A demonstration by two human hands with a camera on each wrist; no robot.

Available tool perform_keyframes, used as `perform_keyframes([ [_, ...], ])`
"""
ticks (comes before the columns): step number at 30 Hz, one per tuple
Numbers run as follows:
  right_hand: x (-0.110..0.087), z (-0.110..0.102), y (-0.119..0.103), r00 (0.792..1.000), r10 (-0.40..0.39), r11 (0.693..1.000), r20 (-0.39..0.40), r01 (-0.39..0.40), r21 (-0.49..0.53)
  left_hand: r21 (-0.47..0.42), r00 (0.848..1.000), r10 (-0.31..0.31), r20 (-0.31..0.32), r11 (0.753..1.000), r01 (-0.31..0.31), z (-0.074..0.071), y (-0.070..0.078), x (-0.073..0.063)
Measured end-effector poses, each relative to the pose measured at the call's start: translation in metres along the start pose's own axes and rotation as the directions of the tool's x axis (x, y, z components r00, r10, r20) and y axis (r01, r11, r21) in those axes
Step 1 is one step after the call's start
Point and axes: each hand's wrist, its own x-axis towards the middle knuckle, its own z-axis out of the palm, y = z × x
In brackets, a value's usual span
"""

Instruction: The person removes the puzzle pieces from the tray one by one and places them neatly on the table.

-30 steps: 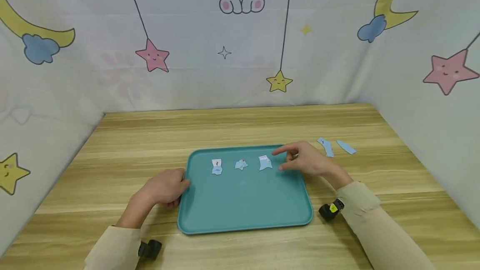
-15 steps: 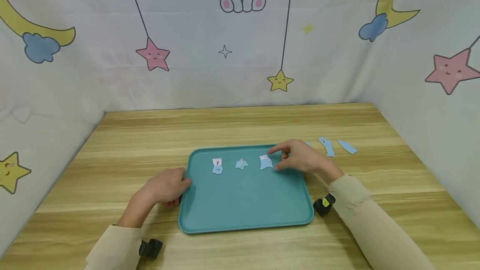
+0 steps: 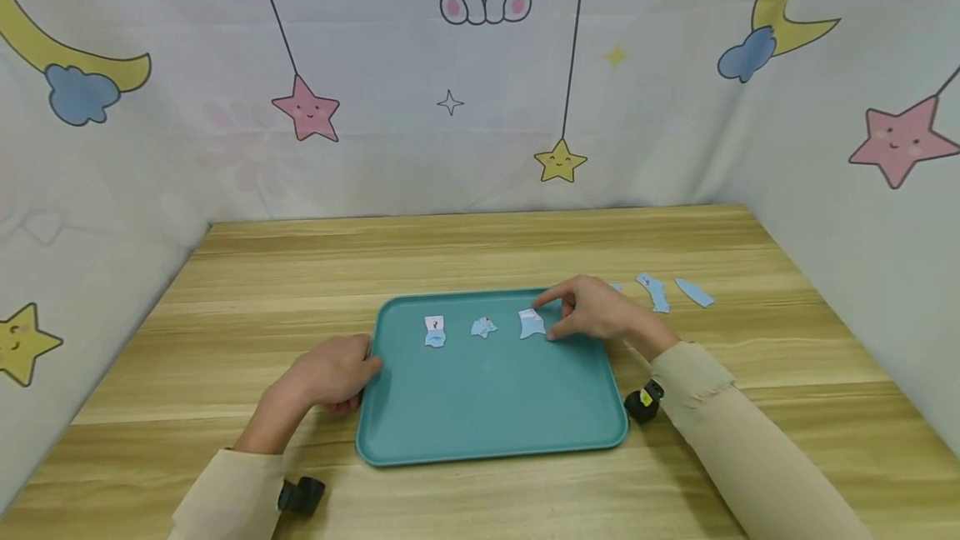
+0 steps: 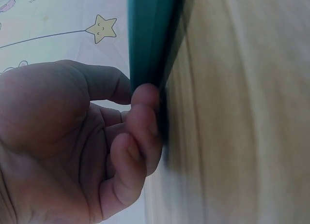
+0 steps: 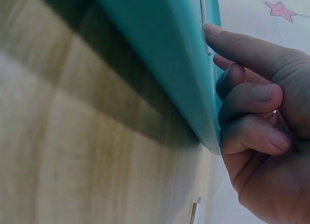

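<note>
A teal tray [image 3: 491, 407] lies on the wooden table. My left hand [image 3: 333, 372] grips its left rim, thumb on top and fingers curled beneath the tray [image 4: 150, 40]. Three small flat light-blue pieces with printed marks lie along the tray's far part: a left piece [image 3: 435, 332], a middle piece [image 3: 483, 327] and a white-topped right piece [image 3: 531, 324]. Over the tray's far right corner, my right hand [image 3: 592, 308] has its thumb and index finger spread at the right piece's edges. The thumb tip appears to touch it in the right wrist view; the other fingers are curled.
On the table [image 3: 750, 357] beyond the tray's right side lie a notched light-blue piece [image 3: 654, 293] and a pointed one [image 3: 694, 292]. A further piece [image 3: 617, 286] is mostly hidden behind the right hand. A patterned cloth [image 3: 390, 157] walls the table's back and sides.
My right hand has moved slightly left, bringing thumb and index finger to the right piece and uncovering part of a piece behind it. The left hand and tray have stayed put.
</note>
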Motion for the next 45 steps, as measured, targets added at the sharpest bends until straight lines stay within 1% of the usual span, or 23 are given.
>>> perform_keyframes([
  [13,0.0038,-0.0007,-0.0009,1.0,0.004,1.0,0.011,-0.004,-0.01,0.013,1.0,0.014,-0.003,1.0,-0.014,-0.0011,-0.0014,0.0018],
  [22,0.0046,0.0002,-0.0035,1.0,0.007,1.0,0.005,-0.007,-0.029,0.014,1.0,0.0,-0.013,1.0,0.0,-0.0016,-0.0008,0.0004],
  [30,0.003,0.0035,-0.0015,1.0,0.014,1.0,0.007,-0.014,-0.006,0.019,1.0,-0.002,-0.014,1.0,0.002,-0.0004,-0.0004,-0.0007],
  [35,0.001,0.0041,-0.0004,1.0,-0.006,1.0,-0.001,0.006,0.009,0.017,1.0,-0.002,-0.012,1.0,0.002,0.0004,-0.0002,-0.0013],
  [45,-0.0029,0.0034,0.0029,0.998,-0.052,0.997,-0.019,0.053,0.058,0.012,1.0,0.004,-0.029,1.0,-0.004,0.0006,-0.0018,-0.0008],
])
